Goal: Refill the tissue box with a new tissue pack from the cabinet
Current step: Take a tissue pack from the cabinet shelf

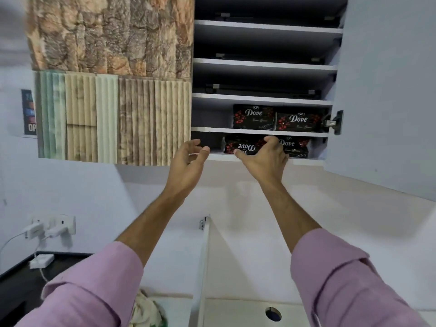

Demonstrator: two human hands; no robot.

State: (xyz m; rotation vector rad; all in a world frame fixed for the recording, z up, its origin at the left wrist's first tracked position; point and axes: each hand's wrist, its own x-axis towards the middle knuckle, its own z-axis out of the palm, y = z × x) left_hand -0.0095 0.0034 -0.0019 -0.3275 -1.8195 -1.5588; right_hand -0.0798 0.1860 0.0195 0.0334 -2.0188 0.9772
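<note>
An open wall cabinet (259, 132) holds black "Dove" tissue packs on its two lowest shelves. On the bottom shelf lies an upside-down pack (240, 147), with another pack (295, 147) to its right. My right hand (264, 159) is curled over the right end of the upside-down pack, thumb under its front edge and fingers on top. My left hand (188, 161) hovers open just left of that shelf, fingers spread, holding nothing. Two more packs (253, 116) (298, 122) stand on the shelf above. No tissue box is in view.
The cabinet door (387, 90) hangs open at the right, its hinge (333, 122) beside the packs. Textured sample panels (113, 114) cover the wall at the left. Below are a socket with chargers (50, 226), a dark counter (21, 279) and a white surface with a round hole (273, 313).
</note>
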